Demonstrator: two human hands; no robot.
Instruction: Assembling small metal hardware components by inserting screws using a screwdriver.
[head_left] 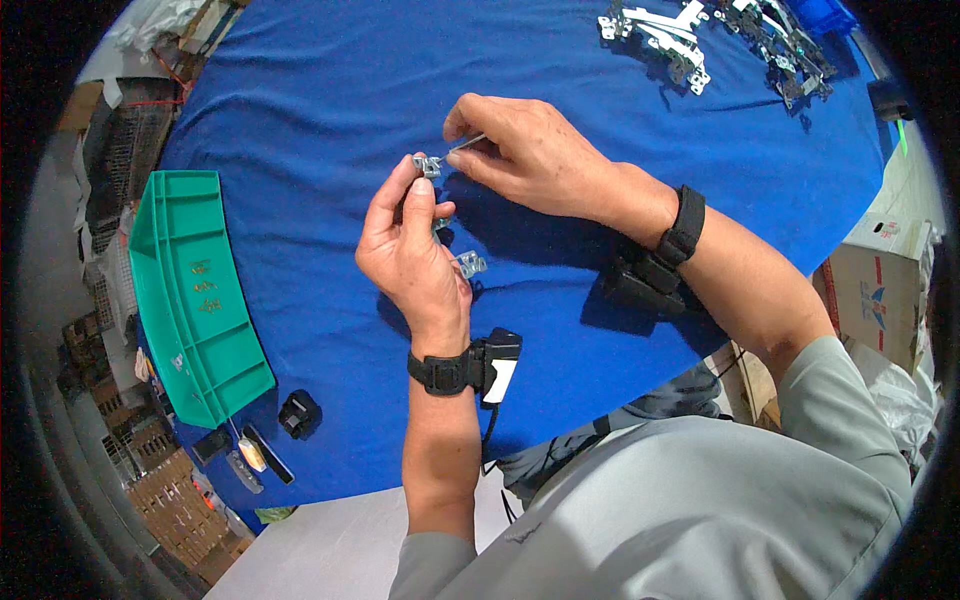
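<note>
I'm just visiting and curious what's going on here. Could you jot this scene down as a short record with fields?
Surface: table under a blue cloth
Left hand: pinches a small metal bracket above the cloth
Right hand: holds a thin metal pin against that bracket
Under the hands: another small metal piece on the cloth
Left side: green plastic tray with a few small brass-coloured bits
Far edge: pile of metal parts
Wrists: black strapped bands on both

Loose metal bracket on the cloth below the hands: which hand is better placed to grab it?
Probably left. The left hand is right beside the loose bracket; the right hand pinches a thin pin farther up.
</note>
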